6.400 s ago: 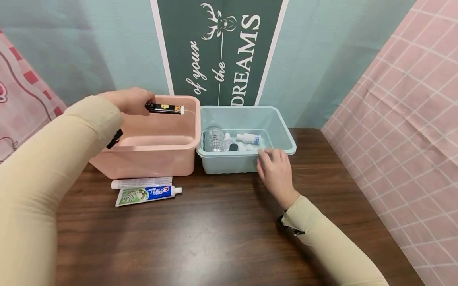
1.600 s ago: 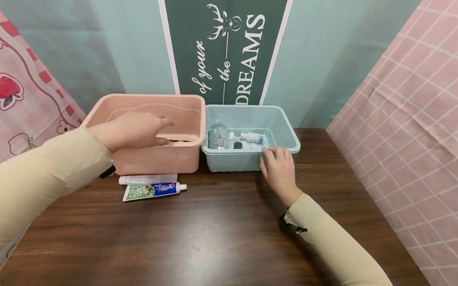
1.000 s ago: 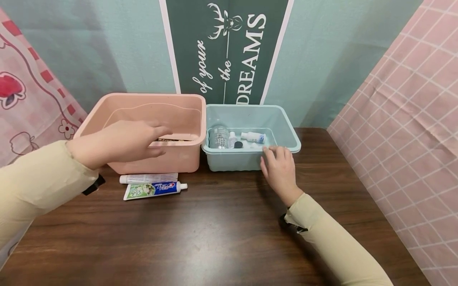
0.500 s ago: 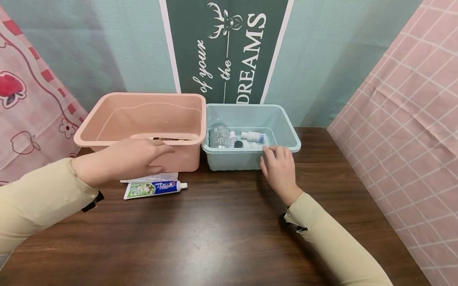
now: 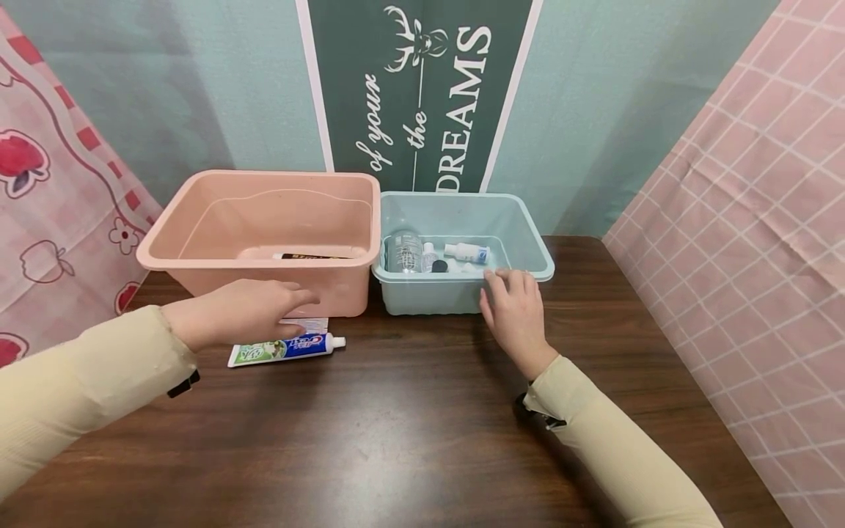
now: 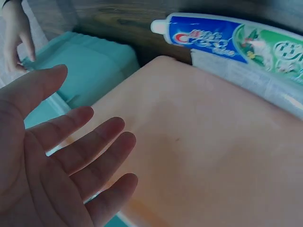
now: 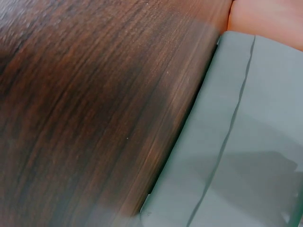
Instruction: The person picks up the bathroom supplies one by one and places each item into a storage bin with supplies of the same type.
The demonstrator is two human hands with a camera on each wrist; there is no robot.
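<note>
In the head view my left hand (image 5: 244,312) hovers over the near wall of the pink bin (image 5: 257,265) and the toothpaste tubes in front of it. The left wrist view shows its fingers spread, holding nothing. Partly covered by the hand lies a blue and green toothpaste tube (image 5: 310,346), white cap to the right. A pale second tube (image 5: 317,323) lies behind it, mostly hidden. A slim black item (image 5: 310,257) is partly visible inside the pink bin. My right hand (image 5: 518,319) rests its fingertips on the near rim of the light blue bin (image 5: 429,278).
The blue bin contains a clear bottle (image 5: 404,253), a white tube with a blue label (image 5: 469,254) and a few small bottles. Both bins stand side by side on the dark wooden table (image 5: 396,425), before a green curtain. Pink cloth hangs at both sides.
My left hand held the black item over the pink bin; the item now lies inside. The empty hand has withdrawn toward the toothpaste tubes. My right hand stays at the blue rim.
</note>
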